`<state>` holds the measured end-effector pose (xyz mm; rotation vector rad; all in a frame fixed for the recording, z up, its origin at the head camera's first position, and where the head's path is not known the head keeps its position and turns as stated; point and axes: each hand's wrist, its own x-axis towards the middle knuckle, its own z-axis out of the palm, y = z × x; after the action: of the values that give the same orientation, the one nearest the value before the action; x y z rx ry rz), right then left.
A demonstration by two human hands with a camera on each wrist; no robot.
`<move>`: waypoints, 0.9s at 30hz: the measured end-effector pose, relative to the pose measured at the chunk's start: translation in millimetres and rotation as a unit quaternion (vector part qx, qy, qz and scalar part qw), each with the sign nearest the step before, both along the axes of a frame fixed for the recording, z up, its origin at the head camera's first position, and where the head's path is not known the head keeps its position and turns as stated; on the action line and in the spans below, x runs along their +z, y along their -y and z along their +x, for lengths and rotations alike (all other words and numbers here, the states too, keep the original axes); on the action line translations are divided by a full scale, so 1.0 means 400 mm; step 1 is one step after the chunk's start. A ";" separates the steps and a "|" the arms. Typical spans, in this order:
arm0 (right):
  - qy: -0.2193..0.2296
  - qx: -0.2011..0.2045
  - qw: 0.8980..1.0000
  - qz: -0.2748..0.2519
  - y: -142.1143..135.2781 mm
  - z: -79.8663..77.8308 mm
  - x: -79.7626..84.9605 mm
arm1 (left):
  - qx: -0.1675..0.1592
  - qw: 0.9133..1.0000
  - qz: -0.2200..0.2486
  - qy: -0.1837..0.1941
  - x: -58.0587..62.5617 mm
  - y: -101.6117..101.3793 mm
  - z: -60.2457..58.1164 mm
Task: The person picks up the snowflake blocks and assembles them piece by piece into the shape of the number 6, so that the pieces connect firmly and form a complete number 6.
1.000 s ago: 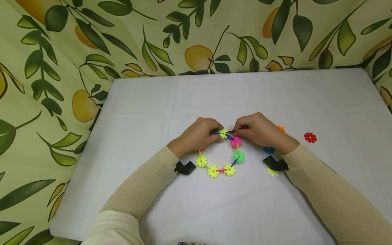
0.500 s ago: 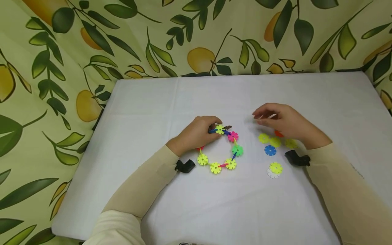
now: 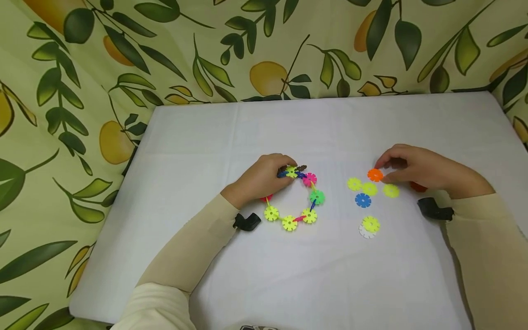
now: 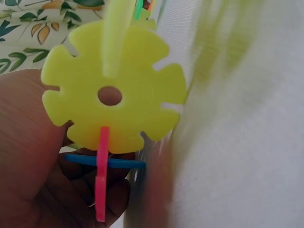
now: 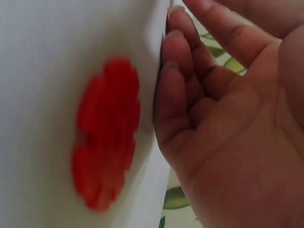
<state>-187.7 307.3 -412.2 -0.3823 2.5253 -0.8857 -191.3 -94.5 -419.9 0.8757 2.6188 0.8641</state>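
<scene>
A ring of notched plastic interlocking discs (image 3: 289,223), slotted together in yellow, pink, green, blue and brown, lies on the table. My left hand (image 3: 266,178) grips its upper left part, thumb and fingers around the discs there. In the left wrist view a yellow disc (image 4: 142,99) stands before that hand, with a pink disc (image 4: 102,175) slotted into it and a blue disc (image 4: 85,160) by the fingers. My right hand (image 3: 429,167) is at a loose orange disc (image 3: 375,175), fingertips right at its edge, fingers loosely bent. A red disc (image 5: 107,135) lies under the right palm.
Between the ring and my right arm lie loose yellow discs (image 3: 369,188), a blue disc (image 3: 363,200), and a yellow disc (image 3: 371,224) overlapping a white one (image 3: 366,232). The white-covered table (image 3: 198,137) meets a leaf-patterned cloth (image 3: 185,46) behind.
My right hand has left the ring's top, where a brown disc now sticks out, and moved right to the orange disc. My left hand keeps its grip, with the ring shifted slightly left.
</scene>
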 end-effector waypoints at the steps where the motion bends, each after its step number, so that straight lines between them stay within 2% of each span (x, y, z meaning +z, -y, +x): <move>1: -0.002 0.001 1.000 -0.001 0.002 -0.001 0.000 | 0.000 1.000 -0.001 -0.001 0.000 0.001 -0.001; 7: -0.013 0.024 0.999 -0.026 0.020 0.003 -0.002 | -0.001 1.000 -0.004 0.003 0.002 0.002 -0.001; 11: -0.020 0.024 0.999 -0.036 0.040 0.008 -0.002 | 0.001 1.000 -0.008 0.009 0.004 0.001 0.000; 15: -0.018 0.009 0.999 -0.028 0.065 0.011 0.003 | 0.003 1.000 -0.006 0.012 0.002 0.000 -0.001; 17: -0.020 -0.010 0.999 -0.028 0.083 0.014 0.007 | 0.003 1.000 -0.003 0.013 0.001 0.000 -0.001; 19: -0.014 -0.039 0.998 -0.051 0.106 0.018 0.013 | 0.002 1.000 0.000 0.014 0.000 0.000 -0.001; 22: 0.014 -0.083 0.988 -0.126 0.151 0.022 0.021 | -0.001 1.000 0.003 0.014 -0.001 -0.001 -0.002; 25: 0.059 -0.107 0.971 -0.207 0.198 0.022 0.023 | -0.001 1.000 0.003 0.012 -0.001 -0.003 -0.003; 27: 0.086 -0.117 0.961 -0.236 0.227 0.018 0.020 | -0.001 1.000 0.002 0.010 -0.001 -0.002 -0.004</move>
<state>-180.4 216.7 -404.1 -0.1388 2.2091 -1.5507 -193.0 -93.6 -420.4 0.8669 2.6004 0.8717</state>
